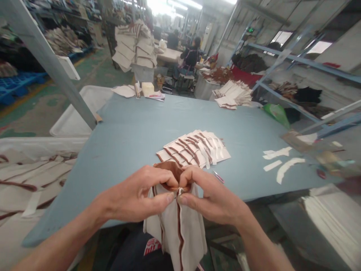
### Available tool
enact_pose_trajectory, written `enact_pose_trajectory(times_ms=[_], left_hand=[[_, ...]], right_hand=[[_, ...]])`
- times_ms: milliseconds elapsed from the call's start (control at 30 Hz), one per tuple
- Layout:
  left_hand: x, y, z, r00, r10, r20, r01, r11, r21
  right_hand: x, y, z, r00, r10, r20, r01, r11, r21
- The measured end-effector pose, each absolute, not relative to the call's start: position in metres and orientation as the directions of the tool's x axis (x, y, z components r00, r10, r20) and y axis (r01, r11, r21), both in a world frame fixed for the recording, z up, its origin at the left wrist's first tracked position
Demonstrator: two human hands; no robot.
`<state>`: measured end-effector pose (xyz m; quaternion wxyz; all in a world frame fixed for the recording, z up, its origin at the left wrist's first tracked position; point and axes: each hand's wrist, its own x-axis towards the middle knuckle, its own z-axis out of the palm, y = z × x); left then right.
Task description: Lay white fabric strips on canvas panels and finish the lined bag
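Observation:
A cream fabric piece (193,229) with brown seam edging hangs down in front of me, over the near edge of the table. My left hand (138,194) pinches its top edge beside the middle seam. On the other side of that seam, my right hand (210,195) grips the same edge between thumb and finger. The brown inside of the piece shows as an opening behind my fingertips. Just beyond my hands lies a fanned row of similar cream pieces (194,148) with brown edges and pale strips. Small thread snips (218,177) lie right of my right hand.
The blue-grey table (126,128) spreads ahead, with cream cut-out strips (290,165) at right. A bin of fabric pieces (42,143) stands left, beside a metal post (64,75). Fabric stacks (235,94) lie at the far edge. A person (190,58) sits beyond.

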<state>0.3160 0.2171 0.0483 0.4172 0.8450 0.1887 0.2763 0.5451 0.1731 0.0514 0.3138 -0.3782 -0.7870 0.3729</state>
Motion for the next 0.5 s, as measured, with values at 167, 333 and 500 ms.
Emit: enact_pose_trajectory(times_ms=[167,333,500], left_hand=[[0.333,0.211,0.045,0.787,0.572,0.231,0.127,-0.517,0.847],[0.356,0.206,0.048,0.811,0.559,0.172,0.115,-0.442,0.890],[0.389,0.200,0.052,0.801,0.570,0.182,0.104,-0.432,0.896]], right_hand=[[0.557,0.161,0.047,-0.473,0.874,0.114,0.336,0.298,-0.894],[0.577,0.157,0.050,-0.450,0.886,0.114,0.357,0.296,-0.886],[0.605,0.158,0.048,-0.436,0.874,0.213,0.442,0.415,-0.795]])
